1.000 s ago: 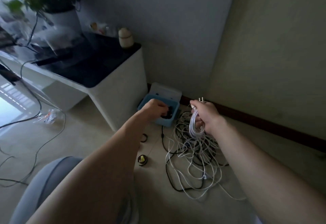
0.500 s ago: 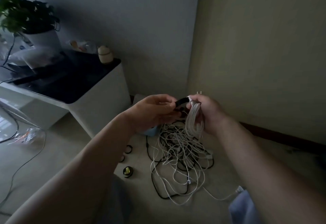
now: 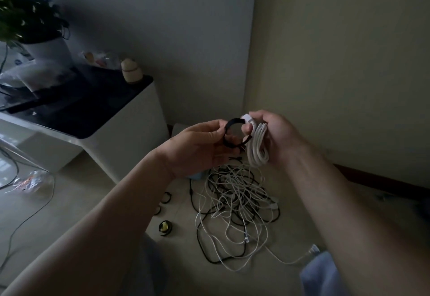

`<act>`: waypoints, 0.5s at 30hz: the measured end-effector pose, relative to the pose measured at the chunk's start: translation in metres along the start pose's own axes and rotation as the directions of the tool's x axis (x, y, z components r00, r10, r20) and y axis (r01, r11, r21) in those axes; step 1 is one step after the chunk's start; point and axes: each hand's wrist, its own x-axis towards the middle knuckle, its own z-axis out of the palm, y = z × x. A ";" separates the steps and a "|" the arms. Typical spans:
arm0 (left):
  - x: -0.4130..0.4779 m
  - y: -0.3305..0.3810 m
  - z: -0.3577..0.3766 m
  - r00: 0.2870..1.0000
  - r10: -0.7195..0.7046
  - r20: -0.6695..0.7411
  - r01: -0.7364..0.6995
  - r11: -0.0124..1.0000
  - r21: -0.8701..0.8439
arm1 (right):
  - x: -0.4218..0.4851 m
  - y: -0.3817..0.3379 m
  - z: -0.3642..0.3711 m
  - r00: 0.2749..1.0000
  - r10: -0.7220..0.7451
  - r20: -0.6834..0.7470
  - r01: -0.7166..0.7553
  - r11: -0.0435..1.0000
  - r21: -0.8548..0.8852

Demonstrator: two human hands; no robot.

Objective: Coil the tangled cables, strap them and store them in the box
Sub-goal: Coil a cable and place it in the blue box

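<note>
Because the white cable coil is light and limp, it keeps its shape only where I squeeze it, so my right hand is wrapped round its upper half, just below the plug end, with the loops hanging loose beneath my fist. I judge the smooth jacket a little slippery. The loops would likely fan out if my grip slackened, so the place to bind is the middle of the bundle, close under my fingers. Just beside it, my left hand pinches the black strap between thumb and fingertips. The strap is thin and floppy, curled into an open ring, and its ends appear to touch the coil. It should bend round the bundle easily, best held by its tail. Below both hands the tangled cables lie heaped on the floor, and only a sliver of the blue box shows under my left wrist. Spare straps lie near the heap, and the counter stands to the left.
</note>
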 end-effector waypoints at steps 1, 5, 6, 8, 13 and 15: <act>0.001 -0.001 0.000 1.000 -0.018 0.002 0.018 1.000 0.010 | -0.001 0.001 0.002 1.000 0.015 -0.002 -0.015 1.000 0.019; 0.002 -0.002 0.003 0.998 -0.060 -0.024 0.061 0.996 0.064 | -0.005 0.005 0.008 0.999 0.050 -0.016 -0.050 0.998 0.048; 0.002 -0.003 0.004 0.997 -0.057 -0.045 0.061 0.995 0.079 | -0.007 0.006 0.009 0.999 0.051 -0.014 -0.050 0.998 0.030; 0.002 -0.003 0.005 0.995 -0.050 -0.091 0.060 0.992 0.114 | -0.010 0.005 0.010 0.998 0.050 -0.023 -0.050 0.999 0.020; -0.003 -0.001 0.006 0.991 -0.039 -0.129 0.056 0.989 0.135 | -0.016 0.001 0.009 0.998 0.042 -0.050 -0.040 0.999 0.032; -0.003 -0.001 0.009 0.992 -0.038 -0.123 0.054 0.990 0.128 | -0.018 0.004 0.010 0.996 0.044 -0.083 -0.043 0.999 0.007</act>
